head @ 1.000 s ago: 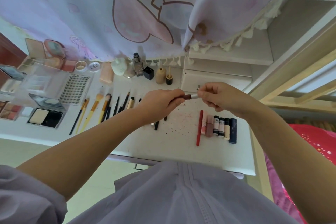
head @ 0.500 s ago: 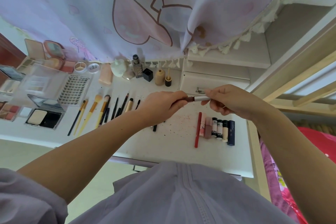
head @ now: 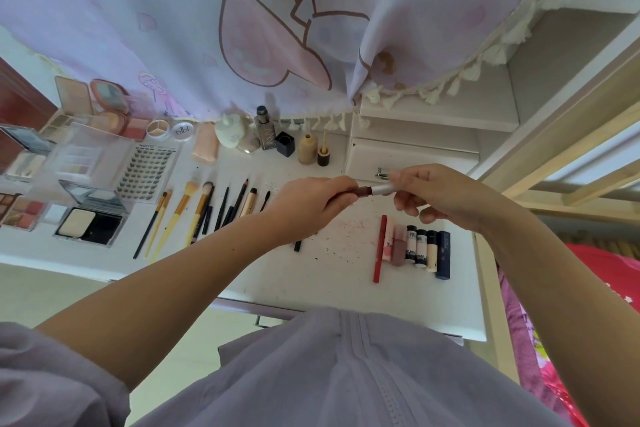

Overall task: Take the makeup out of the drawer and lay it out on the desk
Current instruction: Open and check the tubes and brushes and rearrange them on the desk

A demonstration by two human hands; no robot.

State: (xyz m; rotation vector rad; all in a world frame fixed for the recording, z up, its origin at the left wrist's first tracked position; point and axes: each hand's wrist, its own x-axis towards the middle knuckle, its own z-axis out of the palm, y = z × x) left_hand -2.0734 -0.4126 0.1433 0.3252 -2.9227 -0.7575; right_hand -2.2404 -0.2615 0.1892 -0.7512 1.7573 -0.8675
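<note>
Both hands hold one small tube of makeup above the middle of the bench [head: 346,288], clear of its surface. The left hand [head: 311,204] has its grip curled round the dark red end of the tube [head: 364,190]; the right hand [head: 436,198] pinches the silver end between thumb and fingertips. Whether the two halves are joined or being pulled apart cannot be told.

Most of the makeup already lies out: a row of brushes and pencils [head: 194,215] left of the middle, compacts and palettes [head: 88,222] toward the left edge, bottles [head: 266,132] along the back edge, and a neat row of small tubes [head: 412,246] with a red pencil [head: 380,248] toward the right edge. A small drawer with a metal handle [head: 382,173] sits at the back right, behind the hands.

The step in hand looks like checking or capping this tube before setting it down, late in the task. The next move likely calls for lowering it beside the row of small tubes, parallel to them, without knocking the row.
</note>
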